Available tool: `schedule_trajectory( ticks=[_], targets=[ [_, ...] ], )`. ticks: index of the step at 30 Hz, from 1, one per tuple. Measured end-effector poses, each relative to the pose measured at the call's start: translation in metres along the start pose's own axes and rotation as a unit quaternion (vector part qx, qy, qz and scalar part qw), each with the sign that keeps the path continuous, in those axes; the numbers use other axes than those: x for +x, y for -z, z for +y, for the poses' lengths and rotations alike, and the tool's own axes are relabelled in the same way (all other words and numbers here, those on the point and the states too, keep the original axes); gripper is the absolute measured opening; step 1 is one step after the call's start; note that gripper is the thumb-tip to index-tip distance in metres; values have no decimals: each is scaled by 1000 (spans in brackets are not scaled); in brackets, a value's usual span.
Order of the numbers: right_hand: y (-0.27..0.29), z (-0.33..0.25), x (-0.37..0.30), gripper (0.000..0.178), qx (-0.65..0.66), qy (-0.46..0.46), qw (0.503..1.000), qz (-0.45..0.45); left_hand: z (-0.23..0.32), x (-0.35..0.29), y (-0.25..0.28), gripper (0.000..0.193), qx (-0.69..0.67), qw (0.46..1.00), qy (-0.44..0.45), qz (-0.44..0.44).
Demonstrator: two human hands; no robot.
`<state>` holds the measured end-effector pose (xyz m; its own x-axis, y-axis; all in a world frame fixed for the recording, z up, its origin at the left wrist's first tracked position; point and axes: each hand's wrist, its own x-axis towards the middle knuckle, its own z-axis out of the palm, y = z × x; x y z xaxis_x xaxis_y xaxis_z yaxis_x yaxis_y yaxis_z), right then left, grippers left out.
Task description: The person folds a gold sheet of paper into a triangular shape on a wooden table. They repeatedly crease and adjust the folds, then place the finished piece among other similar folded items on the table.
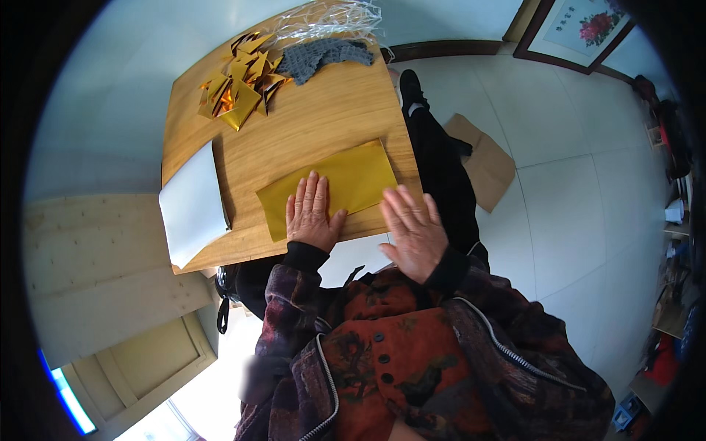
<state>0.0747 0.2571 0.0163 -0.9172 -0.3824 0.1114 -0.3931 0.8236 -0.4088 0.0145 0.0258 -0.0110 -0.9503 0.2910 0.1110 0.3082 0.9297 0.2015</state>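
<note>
A long sheet of gold paper [354,175] lies slantwise on the wooden table near its front right corner. My left hand [312,212] rests flat on the paper's near left part, fingers stretched forward. My right hand [414,229] is held at the paper's lower right corner, over the table's front edge, with its fingers out and nothing in it. Whether its fingertips touch the paper I cannot tell. To the left is a stack of white-backed sheets [193,206], its near corner by the table's edge.
Several folded gold paper pieces [243,81] are heaped at the table's [309,125] far left. Beside them are a grey knitted cloth [323,59] and crumpled clear plastic [331,20]. Brown cardboard [485,158] lies on the tiled floor by my outstretched leg. A framed picture [577,29] leans at the far right.
</note>
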Motion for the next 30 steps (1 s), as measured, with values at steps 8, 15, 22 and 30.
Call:
schedule_trajectory(
  ticks=[8,15,22,30],
  targets=[
    [-24,-7,18,87,-29,26,999,-14,-1,1,2,74,1,1000,3,-12],
    [-23,-2,4,86,-46,20,999,-11,22,2,5,70,81,996,30,-12],
    [-21,0,7,81,-46,25,998,18,63,-24,-9,68,-75,994,-75,3],
    [-13,-4,7,92,-48,15,998,-39,2,-69,20,80,0,1000,3,-28]
  ],
)
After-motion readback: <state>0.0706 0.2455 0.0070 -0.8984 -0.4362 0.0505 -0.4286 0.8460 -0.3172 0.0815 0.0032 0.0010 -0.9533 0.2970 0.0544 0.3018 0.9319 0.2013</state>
